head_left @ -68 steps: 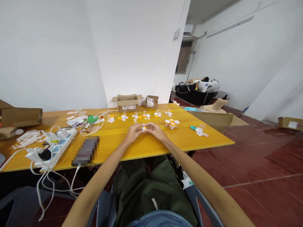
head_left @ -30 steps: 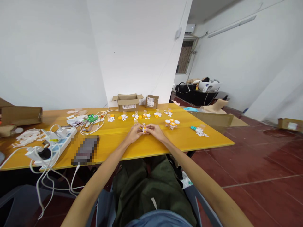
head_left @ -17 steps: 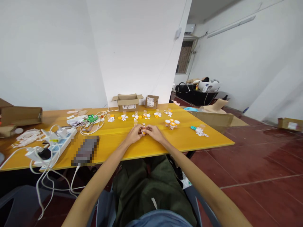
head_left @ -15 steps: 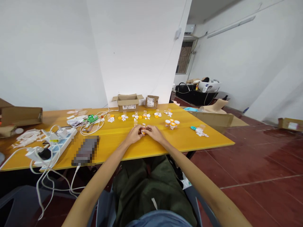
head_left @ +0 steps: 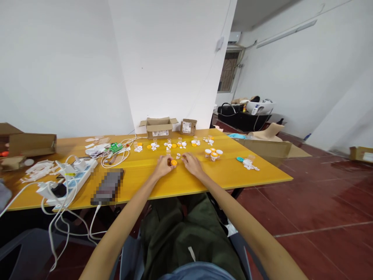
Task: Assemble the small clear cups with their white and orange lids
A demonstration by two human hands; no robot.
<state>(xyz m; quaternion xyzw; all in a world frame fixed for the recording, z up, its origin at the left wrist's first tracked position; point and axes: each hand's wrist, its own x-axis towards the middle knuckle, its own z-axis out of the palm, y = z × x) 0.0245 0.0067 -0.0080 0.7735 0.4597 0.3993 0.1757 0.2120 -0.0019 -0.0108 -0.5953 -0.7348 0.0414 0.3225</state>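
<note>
Both my hands rest on the yellow table [head_left: 204, 177]. My left hand [head_left: 163, 165] is closed, pinching a small orange cap [head_left: 174, 162] at its fingertips. My right hand [head_left: 190, 161] lies a little to the right, fingers reaching toward tiny white parts [head_left: 178, 156] on the tabletop; whether it holds one is too small to see. Beyond my hands lie rows of small orange and white pieces [head_left: 171, 145] and a cluster of little orange-capped jars [head_left: 212, 153].
Two cardboard boxes [head_left: 159, 127] stand at the table's far edge. A white power strip [head_left: 72, 177] with tangled cables and a dark phone [head_left: 107, 186] occupy the left. A teal cap and white bits [head_left: 246, 161] lie at the right. Another box [head_left: 30, 144] sits far left.
My hands, joined around a small orange and white piece before, have separated. The orange cap now shows at my left fingertips and my right hand has shifted right.
</note>
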